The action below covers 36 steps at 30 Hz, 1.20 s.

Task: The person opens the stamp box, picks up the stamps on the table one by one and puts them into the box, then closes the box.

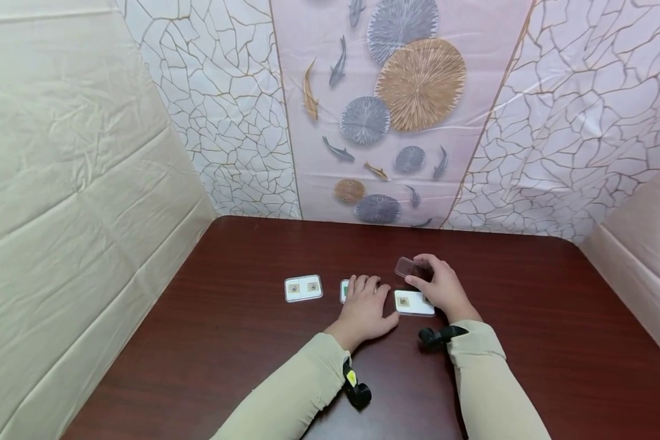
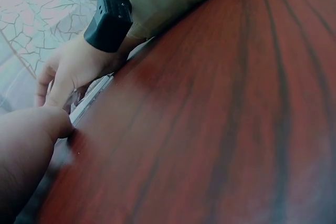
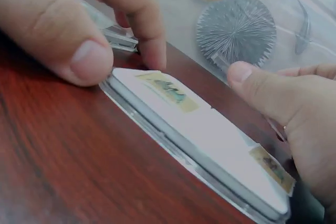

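My right hand (image 1: 444, 288) pinches a clear plastic lid (image 1: 404, 267) between thumb and fingers, tilted above the table. Below it lies a clear shallow case holding a white card (image 1: 414, 302); two small stamp-like pieces sit on that card, one (image 3: 170, 92) near each end in the right wrist view. Palm down, my left hand (image 1: 366, 310) lies with its fingers spread. Its thumb (image 3: 90, 60) is right at the near corner of the open case. Left fingers partly cover a second clear case (image 1: 343, 291) with a bit of green inside.
Farther left on the dark red wooden table (image 1: 209, 342) lies another clear case (image 1: 303, 288) with two small stamp-like pieces on white. A patterned cloth (image 1: 363, 183) hangs behind the table's back edge. Black cameras (image 1: 357, 391) are strapped at both wrists.
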Tool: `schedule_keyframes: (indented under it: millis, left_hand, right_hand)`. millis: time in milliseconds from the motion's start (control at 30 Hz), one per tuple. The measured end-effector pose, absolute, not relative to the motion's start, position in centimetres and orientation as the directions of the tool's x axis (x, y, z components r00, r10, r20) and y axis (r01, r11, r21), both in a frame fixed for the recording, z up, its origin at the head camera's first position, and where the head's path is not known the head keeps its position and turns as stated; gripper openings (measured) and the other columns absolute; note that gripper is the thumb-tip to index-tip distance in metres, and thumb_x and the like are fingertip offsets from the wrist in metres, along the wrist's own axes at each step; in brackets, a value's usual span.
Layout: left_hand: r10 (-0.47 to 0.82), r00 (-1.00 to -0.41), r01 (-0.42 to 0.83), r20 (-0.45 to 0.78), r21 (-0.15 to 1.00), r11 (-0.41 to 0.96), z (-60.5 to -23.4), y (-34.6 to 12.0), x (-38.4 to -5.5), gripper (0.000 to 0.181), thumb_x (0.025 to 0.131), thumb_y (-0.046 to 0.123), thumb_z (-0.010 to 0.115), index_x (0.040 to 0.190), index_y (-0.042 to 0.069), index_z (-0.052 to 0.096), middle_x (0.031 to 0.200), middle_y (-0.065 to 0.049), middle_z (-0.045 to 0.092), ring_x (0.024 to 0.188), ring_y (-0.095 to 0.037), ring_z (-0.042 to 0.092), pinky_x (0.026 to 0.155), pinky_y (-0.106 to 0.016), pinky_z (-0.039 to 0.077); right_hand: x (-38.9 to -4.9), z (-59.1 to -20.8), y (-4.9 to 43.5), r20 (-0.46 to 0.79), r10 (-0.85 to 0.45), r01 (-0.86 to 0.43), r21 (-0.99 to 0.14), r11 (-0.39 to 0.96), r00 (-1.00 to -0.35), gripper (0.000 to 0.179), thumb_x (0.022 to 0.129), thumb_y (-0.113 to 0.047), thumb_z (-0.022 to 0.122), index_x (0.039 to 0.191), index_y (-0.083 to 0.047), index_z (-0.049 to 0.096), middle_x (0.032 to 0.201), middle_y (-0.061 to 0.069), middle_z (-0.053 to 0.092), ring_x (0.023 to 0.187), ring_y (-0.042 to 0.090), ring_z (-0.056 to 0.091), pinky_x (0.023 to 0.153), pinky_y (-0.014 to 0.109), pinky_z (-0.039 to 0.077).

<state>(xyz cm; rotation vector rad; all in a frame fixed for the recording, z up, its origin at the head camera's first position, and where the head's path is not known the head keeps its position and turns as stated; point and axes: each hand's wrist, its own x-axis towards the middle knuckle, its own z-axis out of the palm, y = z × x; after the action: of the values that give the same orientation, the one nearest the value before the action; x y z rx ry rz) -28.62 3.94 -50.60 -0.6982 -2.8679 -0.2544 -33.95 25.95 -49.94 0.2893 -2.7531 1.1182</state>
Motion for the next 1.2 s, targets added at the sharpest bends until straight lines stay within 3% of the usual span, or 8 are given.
schedule_keyframes:
  millis: [267,433,767,1000,1200]
  left_hand:
    - [0.432,-0.874,0.468,0.222,0.145,0.872,-50.2,3.7,-28.4,0.058,0.093,0.056,0.056,0.137,0.02,0.059,0.141,-0.004,0.05,0.135,-0.026,0.039,0.119,-0.055,0.021]
    - [0.397,-0.884,0.445,0.247,0.18,0.877,-50.3,3.3,-28.5,0.059,0.091,0.054,0.06,0.137,0.016,0.057,0.138,-0.005,0.053,0.133,-0.027,0.04,0.118,-0.055,0.022]
    - [0.38,-0.89,0.431,0.254,0.192,0.882,-50.0,2.6,-28.2,0.054,0.092,0.05,0.061,0.134,0.016,0.06,0.136,-0.005,0.055,0.13,-0.028,0.044,0.115,-0.057,0.027]
    - [0.386,-0.885,0.438,0.262,0.18,0.881,-50.1,2.3,-28.4,0.049,0.094,0.046,0.06,0.133,0.016,0.061,0.132,-0.004,0.057,0.127,-0.027,0.046,0.114,-0.054,0.029]
    - [0.382,-0.887,0.434,0.26,0.189,0.881,-50.1,2.4,-28.4,0.049,0.094,0.045,0.06,0.132,0.016,0.062,0.132,-0.004,0.057,0.127,-0.027,0.045,0.113,-0.053,0.03]
  right_hand:
    - [-32.5,-49.9,25.4,0.301,-0.138,-0.311,-0.662,0.682,-0.944,0.045,0.088,-0.031,0.08,0.123,-0.011,0.061,0.116,0.014,0.064,0.106,0.032,0.056,0.091,0.051,0.045]
    - [-31.9,-50.1,24.8,0.317,-0.202,-0.362,-0.61,0.705,-0.927,0.044,0.086,-0.03,0.082,0.121,-0.012,0.062,0.115,0.011,0.064,0.107,0.031,0.055,0.091,0.051,0.045]
    - [-31.1,-50.0,25.0,0.29,-0.201,-0.342,-0.598,0.725,-0.935,0.042,0.085,-0.028,0.083,0.118,-0.012,0.064,0.114,0.011,0.064,0.106,0.031,0.057,0.091,0.053,0.047]
    - [-30.9,-50.0,25.0,0.346,-0.27,-0.424,-0.522,0.74,-0.898,0.034,0.083,-0.03,0.084,0.108,-0.013,0.069,0.111,0.007,0.066,0.105,0.028,0.057,0.092,0.051,0.047]
    - [-31.0,-50.1,25.0,0.365,-0.277,-0.443,-0.526,0.726,-0.889,0.03,0.083,-0.029,0.084,0.106,-0.015,0.07,0.11,0.004,0.067,0.104,0.025,0.058,0.092,0.049,0.048]
